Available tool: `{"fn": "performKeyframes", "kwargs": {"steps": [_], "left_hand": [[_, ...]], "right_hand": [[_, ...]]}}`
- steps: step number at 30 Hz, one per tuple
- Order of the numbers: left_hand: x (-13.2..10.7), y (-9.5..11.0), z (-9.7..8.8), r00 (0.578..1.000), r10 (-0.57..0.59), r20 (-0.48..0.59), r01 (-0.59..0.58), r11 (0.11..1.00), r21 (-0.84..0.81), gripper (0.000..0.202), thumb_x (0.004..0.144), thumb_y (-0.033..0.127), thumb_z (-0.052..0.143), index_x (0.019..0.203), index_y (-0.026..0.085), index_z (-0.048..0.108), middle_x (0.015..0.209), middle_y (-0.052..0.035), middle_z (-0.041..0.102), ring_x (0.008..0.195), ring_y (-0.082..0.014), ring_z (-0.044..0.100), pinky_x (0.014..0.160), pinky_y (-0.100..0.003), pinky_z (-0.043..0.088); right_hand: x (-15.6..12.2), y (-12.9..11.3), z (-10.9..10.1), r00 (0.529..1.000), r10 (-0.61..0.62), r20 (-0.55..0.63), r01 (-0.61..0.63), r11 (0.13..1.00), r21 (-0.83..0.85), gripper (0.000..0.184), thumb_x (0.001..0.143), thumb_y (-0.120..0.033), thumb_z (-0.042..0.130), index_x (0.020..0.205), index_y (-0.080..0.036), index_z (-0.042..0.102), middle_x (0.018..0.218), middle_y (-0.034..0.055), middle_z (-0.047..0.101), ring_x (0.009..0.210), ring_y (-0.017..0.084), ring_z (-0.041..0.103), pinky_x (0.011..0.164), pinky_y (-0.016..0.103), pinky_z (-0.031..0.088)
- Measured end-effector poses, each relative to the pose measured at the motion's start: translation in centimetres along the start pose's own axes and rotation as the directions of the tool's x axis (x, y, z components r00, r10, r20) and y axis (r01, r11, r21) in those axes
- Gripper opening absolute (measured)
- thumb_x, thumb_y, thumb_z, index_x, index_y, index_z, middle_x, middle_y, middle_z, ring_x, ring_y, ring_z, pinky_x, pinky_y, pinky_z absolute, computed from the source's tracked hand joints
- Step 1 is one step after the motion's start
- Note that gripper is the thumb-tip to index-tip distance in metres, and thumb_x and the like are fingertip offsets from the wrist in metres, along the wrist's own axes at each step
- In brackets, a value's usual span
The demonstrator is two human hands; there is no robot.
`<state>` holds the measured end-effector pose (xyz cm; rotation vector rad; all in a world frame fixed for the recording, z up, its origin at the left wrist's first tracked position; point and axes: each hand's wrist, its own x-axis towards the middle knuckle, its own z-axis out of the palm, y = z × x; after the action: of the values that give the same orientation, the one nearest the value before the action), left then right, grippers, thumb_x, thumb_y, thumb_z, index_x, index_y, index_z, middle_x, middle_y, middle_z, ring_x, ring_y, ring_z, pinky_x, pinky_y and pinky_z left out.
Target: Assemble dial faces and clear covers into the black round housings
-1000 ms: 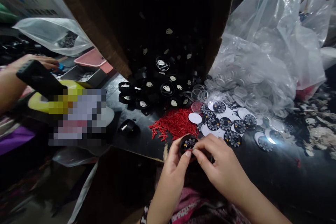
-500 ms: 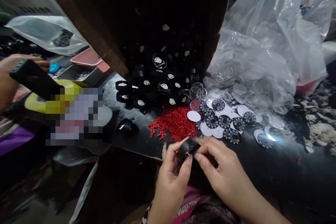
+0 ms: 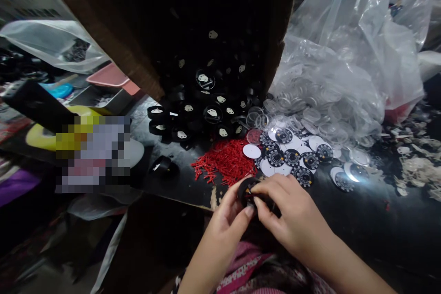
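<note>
My left hand (image 3: 229,220) is closed around the rim of a round black case (image 3: 244,191), held above the table's front edge. The face of a black dial with white and orange marks shows inside the case, partly covered by fingers. Over that face, the fingertips of my right hand (image 3: 292,211) are pinched together. A thin trace of red shows beside them, but what they hold is too small and hidden to make out. Just beyond my hands lie a heap of small red pointers (image 3: 227,161) and a pile of printed dial discs (image 3: 291,156), some white side up.
Black cases (image 3: 212,112) spill from a cardboard box (image 3: 275,66). One case (image 3: 164,165) stands apart at left. Clear round covers (image 3: 310,105) lie by a plastic bag (image 3: 344,64). Pale small parts (image 3: 420,170) are heaped at right; yellow tape (image 3: 41,138) sits at left.
The black case has turned so more of its dial faces me. My right fingertips have moved over the dial. A co-worker's hand at the left has gone from view.
</note>
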<state>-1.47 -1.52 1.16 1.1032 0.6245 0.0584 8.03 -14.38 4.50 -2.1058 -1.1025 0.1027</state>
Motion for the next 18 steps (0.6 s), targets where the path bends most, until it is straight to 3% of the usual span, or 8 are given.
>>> {"fn": "performKeyframes", "kwargs": {"steps": [4,6,11,15,18], "left_hand": [[-0.2,-0.4,0.0,1.0,0.0,-0.029,0.002,0.999,0.053,0.043,0.081,0.041,0.069,0.123,0.035,0.065,0.139,0.0018,0.059,0.136,-0.0242,0.044,0.114,-0.036,0.035],[-0.2,-0.9,0.3,0.995,-0.047,-0.09,0.048,0.999,0.004,0.041,0.079,0.044,0.07,0.119,0.035,0.068,0.137,0.0014,0.061,0.136,-0.0262,0.044,0.113,-0.037,0.036],[0.0,-2.1,1.7,0.974,-0.178,-0.14,0.137,0.954,-0.265,0.041,0.078,0.054,0.067,0.115,0.036,0.069,0.135,0.0005,0.063,0.133,-0.0317,0.047,0.102,-0.042,0.049],[0.2,-2.0,1.9,0.981,-0.156,-0.117,0.125,0.964,-0.233,0.046,0.072,0.047,0.076,0.115,0.033,0.07,0.139,-0.0016,0.06,0.133,-0.0328,0.047,0.103,-0.039,0.049],[0.5,-2.0,1.9,0.984,-0.138,-0.113,0.103,0.956,-0.273,0.051,0.074,0.047,0.074,0.121,0.028,0.067,0.132,-0.0074,0.065,0.124,-0.0345,0.057,0.103,-0.045,0.049]], "right_hand": [[0.4,0.1,0.0,0.993,-0.096,0.061,0.106,0.977,-0.187,0.015,0.092,-0.013,0.048,0.089,-0.017,0.062,0.083,0.0052,0.064,0.078,0.02,0.056,0.077,0.036,0.038],[0.5,0.0,0.2,0.992,-0.108,0.061,0.119,0.966,-0.23,0.016,0.091,-0.013,0.047,0.084,-0.017,0.061,0.08,0.0047,0.063,0.076,0.019,0.055,0.077,0.035,0.039],[1.1,-0.3,0.3,0.997,0.074,-0.004,-0.073,0.976,-0.207,0.01,0.084,-0.011,0.054,0.079,-0.017,0.06,0.077,0.0032,0.063,0.072,0.017,0.055,0.071,0.031,0.042],[0.4,-0.7,-2.0,0.985,0.163,0.059,-0.164,0.986,0.015,0.012,0.088,-0.016,0.055,0.082,-0.022,0.064,0.076,-0.001,0.067,0.07,0.014,0.058,0.069,0.029,0.045],[-1.3,-1.3,-4.4,0.981,0.195,0.007,-0.192,0.96,0.204,0.008,0.085,-0.034,0.061,0.083,-0.034,0.068,0.074,-0.005,0.068,0.072,0.015,0.062,0.069,0.03,0.048]]}}
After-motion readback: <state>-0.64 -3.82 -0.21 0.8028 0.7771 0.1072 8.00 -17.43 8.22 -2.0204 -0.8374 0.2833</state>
